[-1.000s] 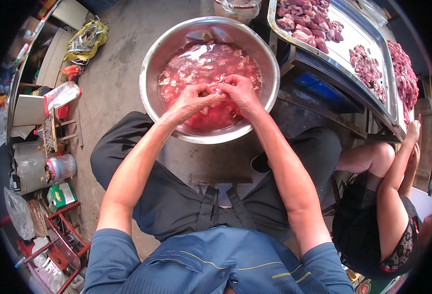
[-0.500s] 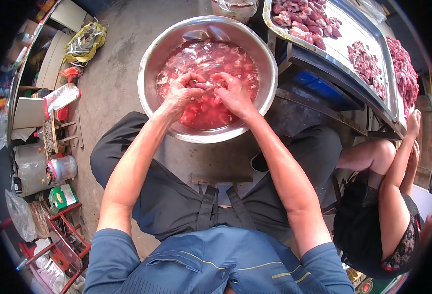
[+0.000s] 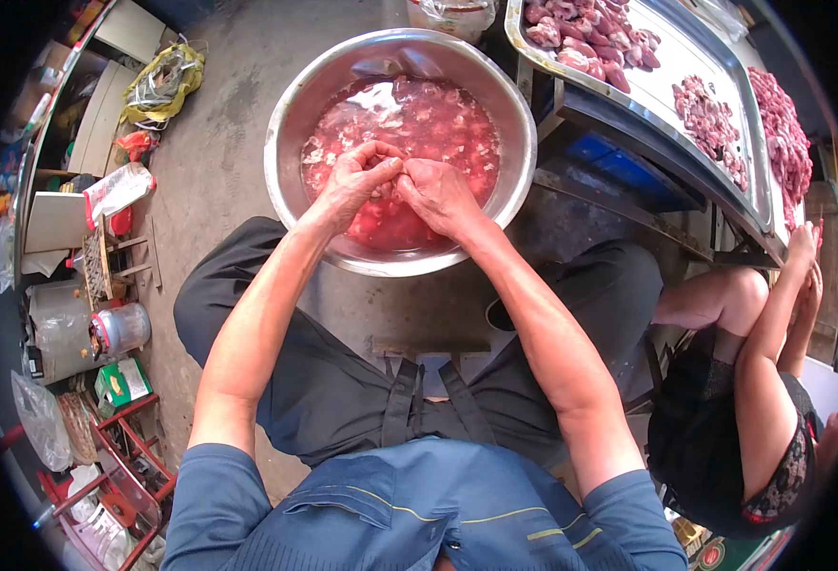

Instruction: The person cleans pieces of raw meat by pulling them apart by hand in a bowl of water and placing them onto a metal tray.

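A wide steel basin [image 3: 281, 181] holds reddish water with many small pale and red meat pieces [image 3: 467, 143] in it. Over the water, my left hand [image 3: 357, 181] and my right hand [image 3: 433, 190] meet, thumbs and fingertips close together near the basin's middle. The fingers of both hands are bent in a pinch. Whatever lies between the fingertips is mostly hidden and too small to name.
At the upper right, a metal tray [image 3: 666, 81] bears meat piles, with more red meat [image 3: 782, 133] beyond. A co-worker [image 3: 761, 381] sits at the right. Shelves, a plastic jar [image 3: 124, 326] and a red rack [image 3: 134, 476] line the left.
My right hand has moved left and turned, so its fingertips now meet those of my left hand. The pinkish piece seen between my hands earlier is now mostly hidden.
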Tool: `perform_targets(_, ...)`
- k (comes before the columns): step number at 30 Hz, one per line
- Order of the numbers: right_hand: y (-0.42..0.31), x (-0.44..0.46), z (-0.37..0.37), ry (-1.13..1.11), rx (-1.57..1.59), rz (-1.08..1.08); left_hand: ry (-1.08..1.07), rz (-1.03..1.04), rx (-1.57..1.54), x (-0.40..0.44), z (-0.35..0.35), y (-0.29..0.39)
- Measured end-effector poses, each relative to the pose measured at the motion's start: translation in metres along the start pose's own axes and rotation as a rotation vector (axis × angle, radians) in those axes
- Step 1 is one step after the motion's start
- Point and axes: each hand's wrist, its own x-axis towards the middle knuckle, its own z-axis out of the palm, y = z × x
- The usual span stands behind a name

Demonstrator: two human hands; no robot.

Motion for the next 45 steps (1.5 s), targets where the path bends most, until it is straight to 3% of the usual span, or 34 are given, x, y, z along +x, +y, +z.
perform_targets(14,-0.002,0.001,0.005,0.098,-0.177,-0.009,-0.046,-0.049,-0.147,0.001,-0.004,0.003)
perform_targets(17,-0.003,0.001,0.004,0.068,-0.089,0.085,-0.014,-0.001,-0.038,0.001,-0.007,0.003)
perform_targets(19,0.003,0.001,0.004,0.042,-0.033,-0.053,-0.044,0.155,0.235,-0.003,-0.006,0.009)
perform_targets(20,0.005,0.001,0.005,0.042,-0.032,-0.053,-0.044,0.155,0.236,-0.003,-0.007,0.008)
perform_targets(22,0.000,0.001,0.002,0.018,0.089,0.055,-0.057,0.342,0.358,0.001,-0.007,0.003)
perform_targets(26,-0.011,0.001,-0.018,0.022,0.402,0.215,0.100,0.304,0.643,0.004,-0.033,-0.005)
perform_targets(29,-0.006,0.005,-0.028,0.091,0.566,0.272,0.150,0.012,0.013,0.003,-0.027,-0.003)
perform_targets(30,-0.002,0.004,-0.026,0.092,0.565,0.272,0.148,0.013,0.013,0.003,-0.027,-0.004)
perform_targets(32,0.008,0.001,-0.020,0.047,0.505,0.356,-0.023,-0.076,-0.294,0.004,-0.028,-0.006)
perform_targets(35,0.003,0.000,-0.018,0.041,0.677,0.464,-0.039,-0.080,-0.406,0.005,-0.028,-0.010)
perform_targets(40,0.007,0.005,-0.022,0.040,0.592,0.478,0.096,-0.137,-0.457,0.001,-0.013,-0.006)
perform_targets(42,0.013,0.007,-0.020,0.059,0.249,0.431,0.096,-0.167,-0.429,0.004,-0.016,-0.009)
perform_targets(43,0.017,0.009,-0.020,0.059,0.249,0.431,0.081,-0.148,-0.282,0.005,-0.021,-0.011)
perform_targets(45,0.021,0.011,-0.020,0.018,-0.056,0.425,0.066,-0.130,-0.136,0.005,-0.023,-0.013)
